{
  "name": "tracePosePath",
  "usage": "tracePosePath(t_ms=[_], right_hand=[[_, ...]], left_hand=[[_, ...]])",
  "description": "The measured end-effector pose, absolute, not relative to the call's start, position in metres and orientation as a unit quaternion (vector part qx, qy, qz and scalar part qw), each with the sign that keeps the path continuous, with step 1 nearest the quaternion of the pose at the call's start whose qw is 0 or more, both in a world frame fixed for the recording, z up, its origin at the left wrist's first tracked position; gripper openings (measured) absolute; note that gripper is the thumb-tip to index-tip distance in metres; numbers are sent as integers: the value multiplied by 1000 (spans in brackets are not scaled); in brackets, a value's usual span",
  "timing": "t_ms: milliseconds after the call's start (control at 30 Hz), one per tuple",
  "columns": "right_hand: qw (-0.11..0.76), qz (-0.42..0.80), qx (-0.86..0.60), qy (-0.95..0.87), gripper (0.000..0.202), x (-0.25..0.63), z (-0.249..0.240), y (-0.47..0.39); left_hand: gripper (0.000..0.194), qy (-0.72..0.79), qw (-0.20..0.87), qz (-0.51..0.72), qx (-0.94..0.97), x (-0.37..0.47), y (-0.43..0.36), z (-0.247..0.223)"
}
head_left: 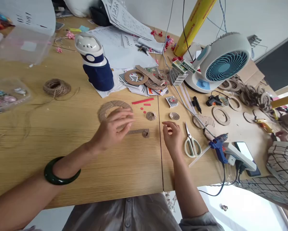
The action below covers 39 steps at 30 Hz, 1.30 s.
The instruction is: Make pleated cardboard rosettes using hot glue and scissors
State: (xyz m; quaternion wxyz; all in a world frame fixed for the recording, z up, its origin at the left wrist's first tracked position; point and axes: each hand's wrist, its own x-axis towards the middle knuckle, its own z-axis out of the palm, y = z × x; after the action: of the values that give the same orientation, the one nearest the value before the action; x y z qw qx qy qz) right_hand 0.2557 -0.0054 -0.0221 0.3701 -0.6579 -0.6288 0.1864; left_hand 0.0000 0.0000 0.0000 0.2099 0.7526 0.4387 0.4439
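The left hand [116, 126], fingers loosely extended, is above the ring [105, 107]; the right hand [172, 138], slackly curled, is just left of the scissors [189, 136].

Counting from the middle of the view, a dark blue bottle [98, 75] with a white top stands upright between ten and eleven o'clock, and white papers [127, 57] lie near eleven. The yellow pole [194, 27] leans at one o'clock, and at two there is a white fan [226, 65] with a blue grille. Between three and four o'clock lies a phone [245, 150], partly covered.
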Motion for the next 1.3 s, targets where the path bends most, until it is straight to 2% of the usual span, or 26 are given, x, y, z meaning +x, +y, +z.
tracePosePath(t_ms=[67, 200, 633, 767, 1000, 1167, 1300], right_hand=[[335, 160, -661, -653, 24, 257, -20, -4], [287, 153, -631, -705, 21, 252, -17, 0], [154, 78, -607, -775, 23, 184, -9, 78], [160, 53, -622, -765, 24, 193, -1, 78], [163, 15, -757, -633, 29, 283, 15, 79], [167, 102, -791, -580, 18, 313, -1, 80], [239, 171, -769, -568, 19, 314, -10, 72]], left_hand=[[19, 417, 184, 437, 775, 10, -8, -8], [22, 395, 146, 428, 799, 21, -21, -20], [22, 453, 156, 460, 748, 25, -48, -28], [22, 454, 150, 477, 738, 21, -49, -31], [21, 453, 183, 501, 714, 15, -49, -32], [22, 450, 187, 501, 715, 13, -49, -28], [20, 463, 227, 502, 694, 11, -52, -27]])
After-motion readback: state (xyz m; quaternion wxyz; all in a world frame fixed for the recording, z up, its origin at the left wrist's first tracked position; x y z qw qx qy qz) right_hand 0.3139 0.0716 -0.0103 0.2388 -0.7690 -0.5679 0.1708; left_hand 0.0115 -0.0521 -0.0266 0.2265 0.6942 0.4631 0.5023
